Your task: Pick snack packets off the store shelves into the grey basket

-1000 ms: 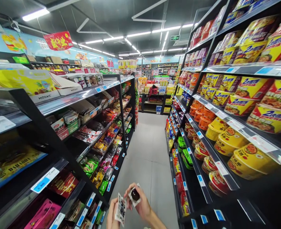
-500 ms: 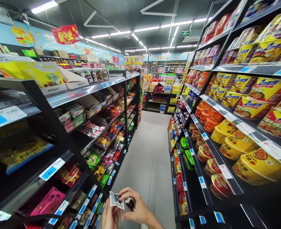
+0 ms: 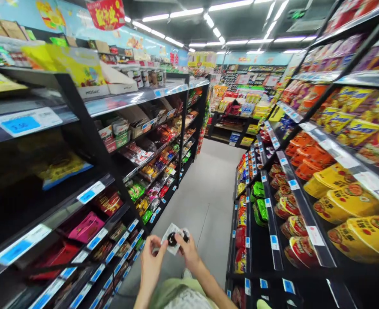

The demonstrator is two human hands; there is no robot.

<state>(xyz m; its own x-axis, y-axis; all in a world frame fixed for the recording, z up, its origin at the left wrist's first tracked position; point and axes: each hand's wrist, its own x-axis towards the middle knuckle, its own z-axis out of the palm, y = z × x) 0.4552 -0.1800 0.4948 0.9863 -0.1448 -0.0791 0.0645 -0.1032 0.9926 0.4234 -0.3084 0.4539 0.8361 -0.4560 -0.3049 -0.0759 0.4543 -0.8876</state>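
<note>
L hand [image 3: 151, 255] & R hand [image 3: 190, 254] pinch white pkt [image 3: 170, 237] w/ dark round ctr, above grey floor [image 3: 198, 193].

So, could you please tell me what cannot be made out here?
In the head view:
- Small white packet with dark centre: partly covered by the right hand.
- Red hanging sign with yellow characters: top cut off by upper edge.
- White-and-blue shelf label, lower left: print blurred.

The hands [image 3: 190, 254] have apparently flipped the white packet [image 3: 170, 237].
</note>
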